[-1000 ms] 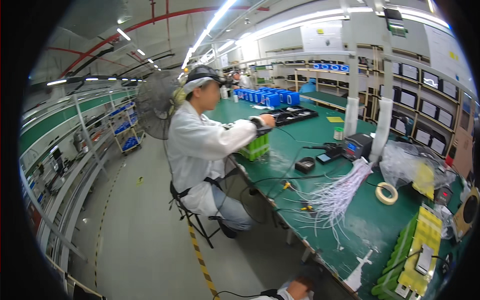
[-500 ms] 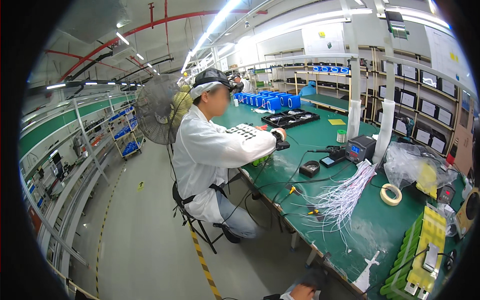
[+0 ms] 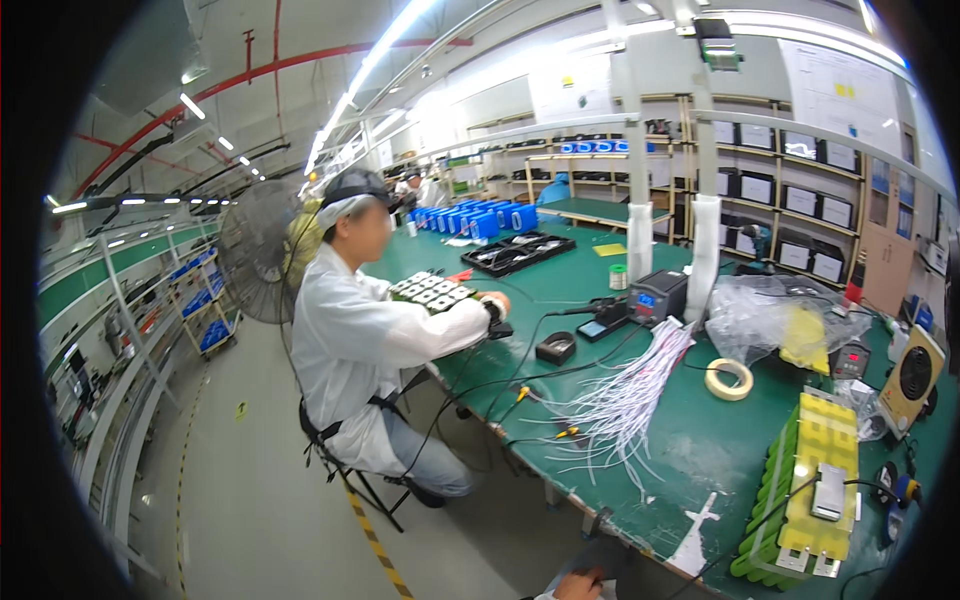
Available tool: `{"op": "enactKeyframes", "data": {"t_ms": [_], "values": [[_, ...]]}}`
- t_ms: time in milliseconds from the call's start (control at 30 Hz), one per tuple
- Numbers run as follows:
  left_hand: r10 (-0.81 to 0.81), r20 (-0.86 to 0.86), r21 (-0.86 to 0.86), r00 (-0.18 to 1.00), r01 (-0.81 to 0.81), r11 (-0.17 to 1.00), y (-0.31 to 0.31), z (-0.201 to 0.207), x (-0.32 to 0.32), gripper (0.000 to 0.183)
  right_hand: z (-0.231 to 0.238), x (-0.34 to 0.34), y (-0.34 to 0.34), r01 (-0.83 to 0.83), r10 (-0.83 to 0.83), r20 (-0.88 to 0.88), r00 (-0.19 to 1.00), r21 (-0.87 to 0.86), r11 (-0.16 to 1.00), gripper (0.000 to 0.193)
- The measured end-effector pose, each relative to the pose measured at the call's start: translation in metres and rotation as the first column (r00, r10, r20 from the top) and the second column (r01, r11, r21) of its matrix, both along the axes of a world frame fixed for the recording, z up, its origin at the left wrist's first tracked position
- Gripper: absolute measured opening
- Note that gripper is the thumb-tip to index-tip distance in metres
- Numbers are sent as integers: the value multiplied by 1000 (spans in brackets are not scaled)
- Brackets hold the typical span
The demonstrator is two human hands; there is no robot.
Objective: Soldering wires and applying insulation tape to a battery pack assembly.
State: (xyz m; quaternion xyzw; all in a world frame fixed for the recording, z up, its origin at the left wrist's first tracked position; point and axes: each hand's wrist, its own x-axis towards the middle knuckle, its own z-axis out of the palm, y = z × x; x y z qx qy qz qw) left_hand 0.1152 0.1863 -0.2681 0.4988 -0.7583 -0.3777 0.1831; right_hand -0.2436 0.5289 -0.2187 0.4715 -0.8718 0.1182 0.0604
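One hand, which looks like my left hand [image 3: 578, 586], shows at the bottom edge beside dark cloth, below the table edge. A white sleeve reaches it from the left; its fingers are mostly cut off, so its grip cannot be made out. My right hand is out of the picture. On the near right of the green table [image 3: 640, 510] stands a battery pack [image 3: 800, 490] of green cells with a yellow top sheet and a metal piece on it. Left of the pack lies a bundle of white wires [image 3: 635, 400], with a masking tape roll [image 3: 729, 380] between them and the back.
A seated co-worker [image 3: 350, 320] in white reaches over a cell block [image 3: 432, 292]. Behind the wires stands a soldering station [image 3: 658, 298], with clear plastic bags [image 3: 765, 310] to its right. A small fan [image 3: 912, 375] is at the right edge. Blue cases [image 3: 480, 220] line the far table.
My view has swung to the right, so everything sits further left and more of the right end of the table shows. The co-worker's cell block is now more visible.
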Motion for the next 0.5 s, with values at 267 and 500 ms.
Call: {"op": "enactKeyframes", "data": {"t_ms": [267, 500], "values": [[-56, 45, 8, 997, 56, 998, -4, 24, -4, 38, 12, 4, 1, 24, -24, 35, 999, 5, 1000, 38], [-66, -52, -1, 996, 66, 998, -21, -83, 3, 38, -20, -5, 4, 94, -98, -81, 992, -54, 994, 40]]}}
